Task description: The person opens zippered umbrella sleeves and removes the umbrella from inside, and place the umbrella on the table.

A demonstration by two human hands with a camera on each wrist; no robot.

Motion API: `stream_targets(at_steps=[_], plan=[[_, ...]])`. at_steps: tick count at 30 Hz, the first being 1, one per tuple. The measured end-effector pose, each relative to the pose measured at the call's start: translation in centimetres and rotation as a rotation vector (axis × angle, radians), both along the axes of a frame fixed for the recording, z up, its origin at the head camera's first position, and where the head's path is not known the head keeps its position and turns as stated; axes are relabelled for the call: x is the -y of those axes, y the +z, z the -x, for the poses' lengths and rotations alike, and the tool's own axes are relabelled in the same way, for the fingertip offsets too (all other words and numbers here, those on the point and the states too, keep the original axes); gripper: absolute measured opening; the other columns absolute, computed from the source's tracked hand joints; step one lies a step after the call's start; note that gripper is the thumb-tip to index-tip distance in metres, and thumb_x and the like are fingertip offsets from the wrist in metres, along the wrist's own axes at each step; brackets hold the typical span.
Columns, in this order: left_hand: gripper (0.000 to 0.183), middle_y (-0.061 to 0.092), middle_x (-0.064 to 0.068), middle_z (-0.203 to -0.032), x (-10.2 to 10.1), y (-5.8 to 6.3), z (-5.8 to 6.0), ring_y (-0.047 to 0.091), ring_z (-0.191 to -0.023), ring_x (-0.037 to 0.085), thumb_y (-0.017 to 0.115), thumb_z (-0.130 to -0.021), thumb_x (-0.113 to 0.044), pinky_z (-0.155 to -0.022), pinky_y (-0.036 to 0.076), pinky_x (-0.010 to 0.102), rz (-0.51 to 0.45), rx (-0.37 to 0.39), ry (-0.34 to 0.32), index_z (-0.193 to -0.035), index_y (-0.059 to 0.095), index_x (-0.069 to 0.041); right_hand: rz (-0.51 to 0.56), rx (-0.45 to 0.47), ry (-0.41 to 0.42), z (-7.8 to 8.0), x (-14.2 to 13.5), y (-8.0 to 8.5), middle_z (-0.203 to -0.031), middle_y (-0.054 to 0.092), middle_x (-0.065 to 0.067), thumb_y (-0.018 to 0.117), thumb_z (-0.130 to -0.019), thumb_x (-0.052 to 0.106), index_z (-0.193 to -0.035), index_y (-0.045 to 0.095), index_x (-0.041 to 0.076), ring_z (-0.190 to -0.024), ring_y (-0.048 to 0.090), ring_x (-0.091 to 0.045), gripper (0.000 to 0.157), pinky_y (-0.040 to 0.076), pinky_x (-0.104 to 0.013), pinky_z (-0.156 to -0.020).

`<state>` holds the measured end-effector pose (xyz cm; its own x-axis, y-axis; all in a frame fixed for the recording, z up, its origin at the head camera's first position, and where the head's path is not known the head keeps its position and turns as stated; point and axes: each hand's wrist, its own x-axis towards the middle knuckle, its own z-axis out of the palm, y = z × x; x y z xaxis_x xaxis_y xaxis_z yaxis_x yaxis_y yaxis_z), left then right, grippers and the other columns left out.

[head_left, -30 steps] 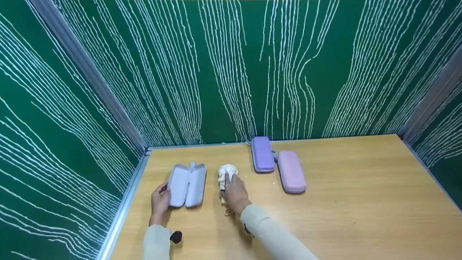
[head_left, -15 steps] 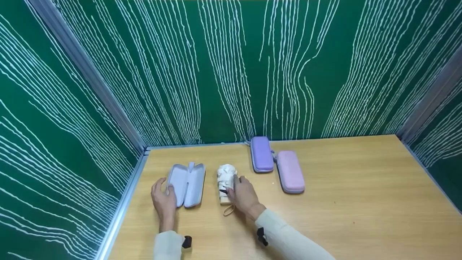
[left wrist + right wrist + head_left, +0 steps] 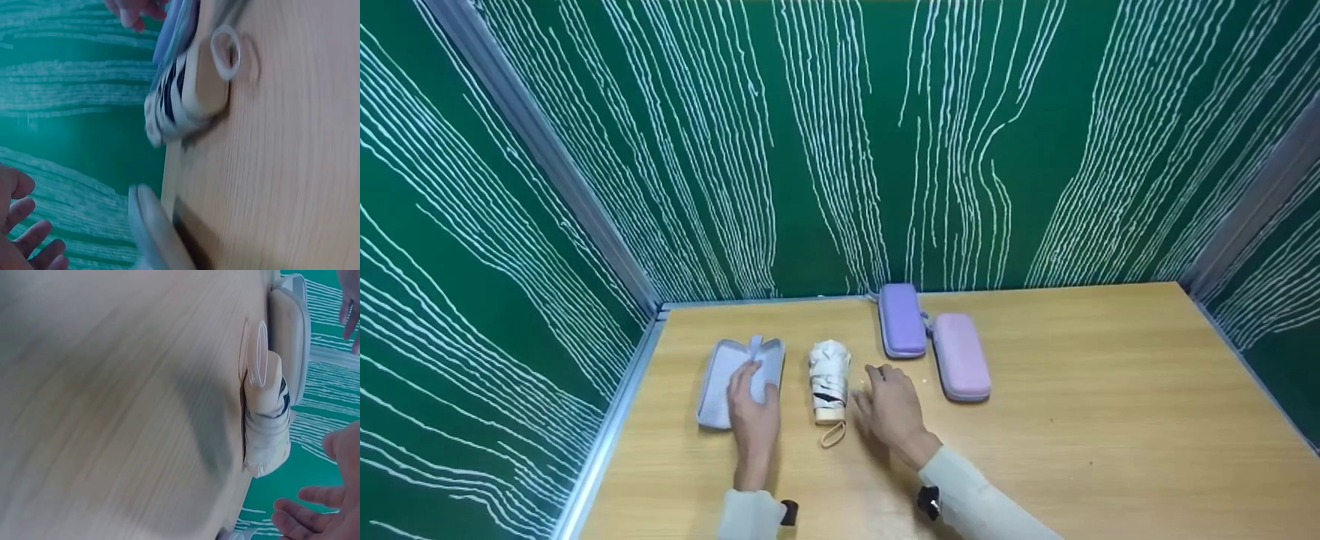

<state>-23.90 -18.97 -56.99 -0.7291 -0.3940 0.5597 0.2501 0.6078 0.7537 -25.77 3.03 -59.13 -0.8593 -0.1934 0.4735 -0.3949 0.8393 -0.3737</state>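
Observation:
A pale grey-lavender zip case (image 3: 716, 386) lies opened out flat at the table's left. Over its right half hovers my left hand (image 3: 754, 420), fingers loosely extended; the left wrist view shows a gap between those fingers (image 3: 34, 239) and the case (image 3: 154, 225). Beside it lies a folded cream compact umbrella (image 3: 829, 375), its wrist loop (image 3: 833, 435) toward me. Just right of the umbrella is my right hand (image 3: 894, 409), holding nothing. In the right wrist view its fingers (image 3: 315, 495) are spread, apart from the umbrella (image 3: 267, 433).
A purple zip case (image 3: 903, 321) and a pink zip case (image 3: 962, 357) lie closed right of the umbrella. Green walls (image 3: 825, 150) with white wavy lines enclose the wooden table (image 3: 1110, 390) at the back and sides.
My right hand has let go of the umbrella and moved right. My left hand has left the case's left edge and shifted right over it.

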Motion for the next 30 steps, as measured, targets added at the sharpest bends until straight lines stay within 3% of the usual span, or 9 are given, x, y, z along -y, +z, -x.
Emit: stream_targets(at_steps=[11, 21, 30], plan=[[0.036, 0.058, 0.014, -0.117, -5.8, -0.6, -0.5, 0.051, -0.112, 0.030, 0.068, -0.075, 0.002, -0.098, 0.037, 0.041, 0.071, 0.005, -0.125, -0.111, 0.063, -0.002, 0.061, 0.031, -0.086, -0.5, -3.1, -0.5, -0.098, 0.060, -0.014, 0.069, -0.081, 0.028, -0.116, 0.060, 0.000, -0.087, 0.056, -0.032, 0.046, 0.044, -0.043, -0.081], [0.038, 0.058, 0.014, -0.116, -9.5, -1.0, -0.2, 0.051, -0.112, 0.027, 0.069, -0.074, 0.001, -0.098, 0.038, 0.041, 0.078, 0.017, -0.229, -0.111, 0.063, -0.003, 0.087, 0.009, -0.122, -0.8, -5.1, -0.2, -0.098, 0.060, -0.014, 0.070, -0.079, 0.024, -0.113, 0.062, -0.001, -0.088, 0.057, -0.031, 0.042, 0.046, -0.042, -0.077], [0.040, 0.057, 0.010, -0.118, -12.4, -0.7, 0.3, 0.052, -0.111, 0.025, 0.070, -0.075, -0.008, -0.097, 0.039, 0.037, 0.210, 0.074, -0.261, -0.114, 0.062, -0.006, 0.104, -0.005, -0.141, -0.8, -6.8, 0.1, -0.100, 0.061, -0.016, 0.070, -0.079, 0.022, -0.114, 0.061, -0.003, -0.090, 0.056, -0.035, 0.044, 0.045, -0.044, -0.081]])
